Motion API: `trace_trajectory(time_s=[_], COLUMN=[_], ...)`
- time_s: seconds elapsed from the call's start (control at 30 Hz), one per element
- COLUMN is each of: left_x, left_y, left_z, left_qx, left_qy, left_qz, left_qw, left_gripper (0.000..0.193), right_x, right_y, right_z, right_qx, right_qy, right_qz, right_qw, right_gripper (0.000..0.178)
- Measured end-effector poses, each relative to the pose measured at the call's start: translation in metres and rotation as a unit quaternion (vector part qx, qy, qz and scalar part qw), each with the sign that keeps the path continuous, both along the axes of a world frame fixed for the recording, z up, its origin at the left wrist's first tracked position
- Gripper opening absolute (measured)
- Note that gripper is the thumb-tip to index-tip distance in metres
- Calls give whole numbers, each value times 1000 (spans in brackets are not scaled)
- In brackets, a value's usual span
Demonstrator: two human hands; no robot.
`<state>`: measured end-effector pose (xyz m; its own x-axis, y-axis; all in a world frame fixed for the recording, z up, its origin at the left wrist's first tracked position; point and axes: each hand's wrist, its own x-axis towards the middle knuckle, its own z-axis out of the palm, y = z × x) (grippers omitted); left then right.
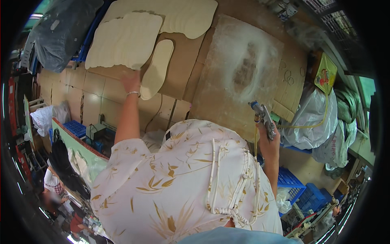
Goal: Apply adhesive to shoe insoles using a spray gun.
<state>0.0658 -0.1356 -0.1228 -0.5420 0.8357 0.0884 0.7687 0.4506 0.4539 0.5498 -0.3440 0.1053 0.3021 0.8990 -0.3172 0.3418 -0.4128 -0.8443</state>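
My right hand [269,140] is wrapped around a metal spray gun [266,121], which has a blue part near its nozzle and a yellow hose. It is held near the right front corner of a board dusted with white residue. My left hand [132,81] reaches to the near edge of an overlapping row of cream insoles [122,40]. Its fingers are blurred and partly hidden at that edge, so their grip is unclear. Just right of it, a single cream insole [157,69] lies apart on brown cardboard, its near end past the cardboard's edge.
The whitened board [211,89] has a bare sole-shaped patch. Further insoles [191,18] lie at the back. A yellow hose [310,125] runs right beside plastic bags [313,118]. Blue crates [290,183] stand low at right; a dark bag [61,32] sits at far left. Another person [53,183] is at lower left.
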Motion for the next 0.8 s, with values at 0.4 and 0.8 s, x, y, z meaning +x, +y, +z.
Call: trace_trajectory(time_s=[0.4, 0.8], left_x=[94, 256], left_y=[-43, -3], left_z=[61, 122], left_qx=[-189, 107], left_qy=[81, -510], left_qz=[-121, -266], left_qw=[971, 811], left_gripper=[68, 31], right_x=[11, 31], right_y=[-8, -26], right_z=[-8, -14], right_qx=[11, 9], right_qy=[3, 15], right_qz=[-5, -55], right_qw=[1000, 998], right_gripper=[28, 32])
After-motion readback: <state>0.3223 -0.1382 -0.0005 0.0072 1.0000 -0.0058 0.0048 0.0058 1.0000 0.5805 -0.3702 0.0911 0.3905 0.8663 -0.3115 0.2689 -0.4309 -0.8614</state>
